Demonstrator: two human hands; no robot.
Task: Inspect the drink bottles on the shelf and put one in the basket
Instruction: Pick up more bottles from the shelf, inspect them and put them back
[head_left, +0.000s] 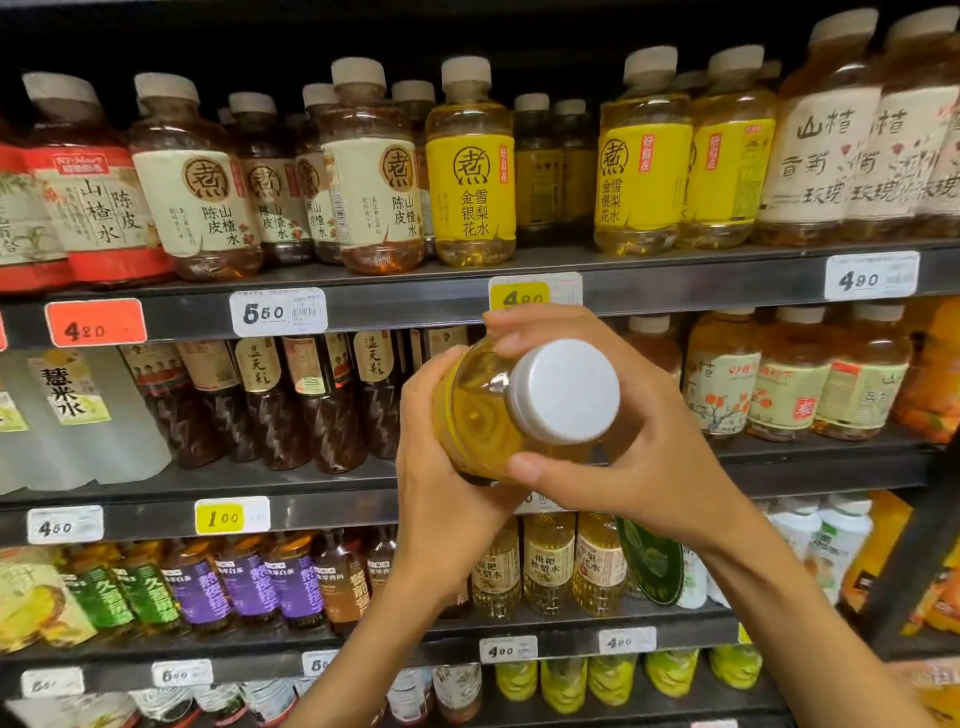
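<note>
Bottle (498, 410) of clear yellow drink, white cap (566, 389) toward camera, left hand (441, 457) and right hand (623, 431) each grip it

Held bottle (470, 410): clear glossy plastic; cap (566, 389) matt white plastic. Shelf edge (415, 301): dull grey metal.

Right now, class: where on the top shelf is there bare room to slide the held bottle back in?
One front-row gap: between the two yellow-labelled bottles, the left one and the right one, where darker bottles stand further back. Elsewhere the top shelf is packed. Both hands, left and right, grip the yellow bottle.
</note>
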